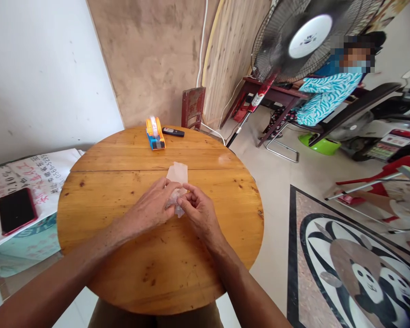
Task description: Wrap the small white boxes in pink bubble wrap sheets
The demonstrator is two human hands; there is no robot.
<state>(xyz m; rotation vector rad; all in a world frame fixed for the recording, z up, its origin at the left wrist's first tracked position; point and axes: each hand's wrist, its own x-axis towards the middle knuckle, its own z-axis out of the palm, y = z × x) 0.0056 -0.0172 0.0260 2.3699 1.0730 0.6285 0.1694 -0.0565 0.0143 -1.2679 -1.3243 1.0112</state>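
Over the middle of the round wooden table point(116, 193), my left hand point(160, 197) and my right hand point(198, 207) meet at a crumpled, whitish translucent wrapper point(175, 196). My left fingers are curled over its left side. On its right side, my right thumb and forefinger pinch it. What may lie inside the wrapper is hidden by folds and fingers. A flat, pale sheet point(178, 171) sticks out just beyond my fingers; I cannot tell whether it is joined to the wrapper.
Toward the table's far edge stand an orange-and-blue tape dispenser point(154, 134) and a small black device point(173, 132). A red-edged phone point(17, 210) lies on printed sacks at left. Behind are a wooden chair point(193, 107), a standing fan point(304, 36) and a seated person point(328, 100).
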